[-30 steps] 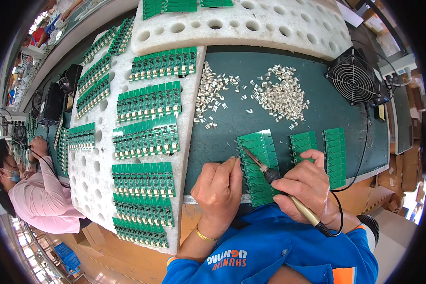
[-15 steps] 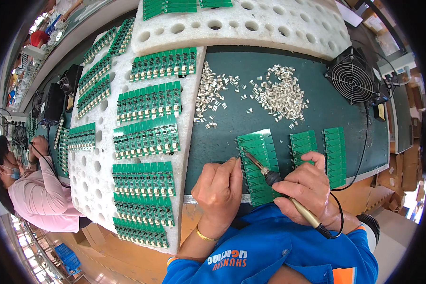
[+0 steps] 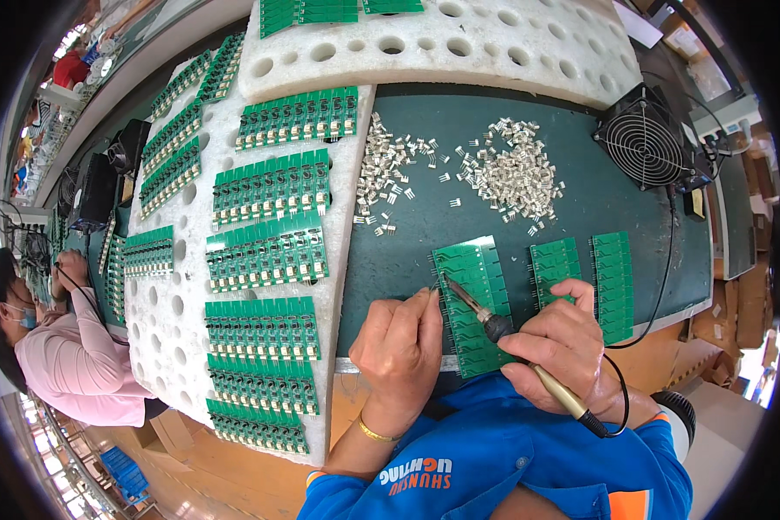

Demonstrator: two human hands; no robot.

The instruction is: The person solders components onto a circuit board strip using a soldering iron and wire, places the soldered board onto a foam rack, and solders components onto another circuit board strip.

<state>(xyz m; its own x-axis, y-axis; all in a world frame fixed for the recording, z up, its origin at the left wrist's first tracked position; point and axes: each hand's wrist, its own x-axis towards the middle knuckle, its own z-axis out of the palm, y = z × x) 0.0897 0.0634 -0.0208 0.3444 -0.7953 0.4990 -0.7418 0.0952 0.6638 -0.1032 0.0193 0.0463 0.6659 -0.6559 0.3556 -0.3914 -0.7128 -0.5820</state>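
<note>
Little was changed since the earlier frame: soldering iron (image 3: 503, 334) was kept gripped in the right hand (image 3: 563, 347), tip on the green circuit board (image 3: 472, 303) lying on the dark mat (image 3: 494, 217). Left hand (image 3: 399, 347) was pressed, fingers together, against the board's edge.

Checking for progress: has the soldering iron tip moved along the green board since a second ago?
No. The soldering iron tip sits at the same spot near the left edge of the green board, held in the right hand.
</note>
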